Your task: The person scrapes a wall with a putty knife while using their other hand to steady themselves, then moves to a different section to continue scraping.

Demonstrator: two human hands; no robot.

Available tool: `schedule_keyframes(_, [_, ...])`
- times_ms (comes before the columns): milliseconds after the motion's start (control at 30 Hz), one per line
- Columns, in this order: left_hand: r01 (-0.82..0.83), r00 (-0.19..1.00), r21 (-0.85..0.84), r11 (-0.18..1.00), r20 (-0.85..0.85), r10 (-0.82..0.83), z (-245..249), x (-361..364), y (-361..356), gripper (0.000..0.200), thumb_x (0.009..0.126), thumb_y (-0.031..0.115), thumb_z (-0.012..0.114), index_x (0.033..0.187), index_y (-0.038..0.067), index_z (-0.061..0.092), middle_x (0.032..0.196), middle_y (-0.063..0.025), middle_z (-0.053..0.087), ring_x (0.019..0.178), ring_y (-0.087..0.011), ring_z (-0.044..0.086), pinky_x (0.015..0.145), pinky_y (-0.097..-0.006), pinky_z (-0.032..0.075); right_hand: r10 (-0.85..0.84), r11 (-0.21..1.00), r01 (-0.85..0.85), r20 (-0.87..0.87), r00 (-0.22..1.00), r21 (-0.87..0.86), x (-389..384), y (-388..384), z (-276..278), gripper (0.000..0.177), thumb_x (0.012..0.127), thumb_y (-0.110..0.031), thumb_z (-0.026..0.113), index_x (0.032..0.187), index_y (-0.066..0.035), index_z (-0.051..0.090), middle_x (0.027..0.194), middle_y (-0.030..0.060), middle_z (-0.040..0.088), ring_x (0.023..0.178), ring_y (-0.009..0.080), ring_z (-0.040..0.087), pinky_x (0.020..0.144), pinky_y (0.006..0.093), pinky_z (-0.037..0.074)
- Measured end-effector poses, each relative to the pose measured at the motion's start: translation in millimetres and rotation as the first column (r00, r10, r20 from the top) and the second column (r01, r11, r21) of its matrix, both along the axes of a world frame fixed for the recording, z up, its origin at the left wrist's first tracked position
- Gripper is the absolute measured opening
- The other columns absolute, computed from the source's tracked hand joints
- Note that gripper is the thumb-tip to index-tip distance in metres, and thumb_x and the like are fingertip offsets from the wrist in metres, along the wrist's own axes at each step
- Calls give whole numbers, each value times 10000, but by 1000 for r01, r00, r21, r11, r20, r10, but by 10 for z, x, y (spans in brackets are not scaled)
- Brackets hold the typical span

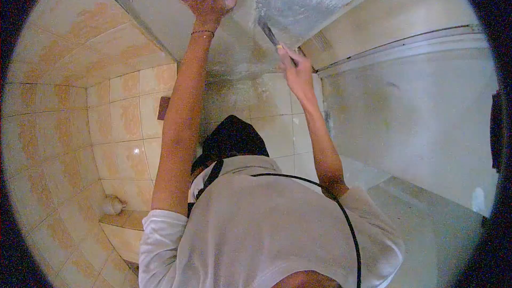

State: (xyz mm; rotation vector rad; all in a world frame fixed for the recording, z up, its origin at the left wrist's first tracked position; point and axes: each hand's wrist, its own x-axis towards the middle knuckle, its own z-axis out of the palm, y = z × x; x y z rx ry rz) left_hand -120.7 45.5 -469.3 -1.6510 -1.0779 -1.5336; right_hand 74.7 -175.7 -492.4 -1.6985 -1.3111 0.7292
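My left hand [207, 2] lies against the grey plastered surface [234, 37] at the top, fingers spread. A thin dark mark or object shows between its fingers; I cannot make out which. A thin bracelet [202, 33] circles that wrist. Lower and to the right, my right hand [298, 72] is closed around the handle of a scraper [268, 32]. The scraper's dark blade points up and left, at the edge of a rough blue-grey patch [298, 0], which has a whitish area on it.
Orange-and-cream tiled walls [125, 106] stand on the left, with a tiled ledge [122, 229] low down. A pale panel [405, 106] fills the right side, below a rail [394, 48]. A black cord [349, 218] runs over the light shirt [266, 218].
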Motion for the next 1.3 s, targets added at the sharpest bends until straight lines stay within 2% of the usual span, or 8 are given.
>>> schedule_keyframes(233, [-34, 999, -54, 998, -8, 34, -50, -26, -25, 762, 864, 458, 472, 1479, 18, 375, 1544, -210, 306, 1443, -398, 230, 1162, -609, 96, 7, 999, -8, 19, 1000, 52, -50, 196, -194, 471, 971, -398, 610, 1270, -35, 647, 698, -14, 562, 555, 51, 416, 545, 223, 406])
schedule_keyframes(333, [-41, 999, -51, 998, 14, 41, -8, 4, -13, 765, 859, 453, 481, 1480, 19, 372, 1547, -209, 297, 1444, -394, 230, 1166, -601, 94, 5, 998, -2, -60, 998, 65, 30, -42, -48, 416, 973, -341, 606, 1202, 0, 672, 940, 132, 740, 786, 194, 649, 793, 335, 506])
schedule_keyframes(400, [-47, 999, -18, 999, 22, 47, 13, 5, -13, 763, 856, 444, 486, 1478, 16, 372, 1554, -205, 280, 1451, -390, 214, 1168, -598, 92, 13, 999, -11, -50, 999, 39, 46, -105, -14, 478, 963, -403, 625, 1265, -34, 650, 773, -7, 613, 579, 46, 434, 508, 224, 377])
schedule_keyframes(700, [-45, 999, -60, 997, 18, 47, -23, -22, 0, 756, 840, 405, 478, 1474, 5, 371, 1544, -212, 297, 1448, -390, 224, 1173, -594, 90, -19, 1000, 21, -197, 980, 9, -36, -98, 60, 480, 952, -400, 646, 1270, -40, 649, 711, -52, 545, 550, 30, 387, 494, 216, 342])
schedule_keyframes(833, [-42, 999, -76, 996, 23, 44, -42, 16, 17, 764, 832, 408, 485, 1472, 7, 375, 1546, -206, 298, 1449, -390, 223, 1172, -598, 91, 55, 992, -50, -40, 998, 115, -122, 269, -115, 476, 956, -393, 643, 1283, -47, 641, 701, -55, 534, 565, 26, 393, 503, 211, 350])
schedule_keyframes(933, [-11, 1000, -55, 998, 16, 12, -27, 21, -6, 764, 831, 414, 488, 1469, 9, 382, 1545, -199, 303, 1447, -391, 226, 1173, -598, 94, 22, 998, -11, -204, 979, 56, -159, 55, 83, 482, 958, -388, 641, 1291, -39, 630, 703, -51, 538, 563, 36, 389, 526, 214, 376])
schedule_keyframes(1133, [-46, 999, -63, 997, 15, 47, -21, 38, 6, 771, 846, 450, 474, 1481, 26, 372, 1559, -189, 279, 1457, -386, 202, 1167, -619, 88, 26, 985, -24, -13, 1000, 172, -124, 214, -177, 475, 959, -395, 637, 1278, -43, 642, 657, -60, 491, 556, 35, 393, 538, 220, 386])
schedule_keyframes(1300, [-14, 999, -115, 993, 30, 18, -83, 63, 71, 869, 759, 457, 601, 1494, 76, 337, 1560, -197, 254, 1429, -388, 212, 1148, -633, 42, -67, 997, 53, -255, 965, -63, -196, 34, -62, 442, 960, -404, 626, 1236, -60, 655, 674, -35, 522, 531, 34, 416, 453, 229, 301])
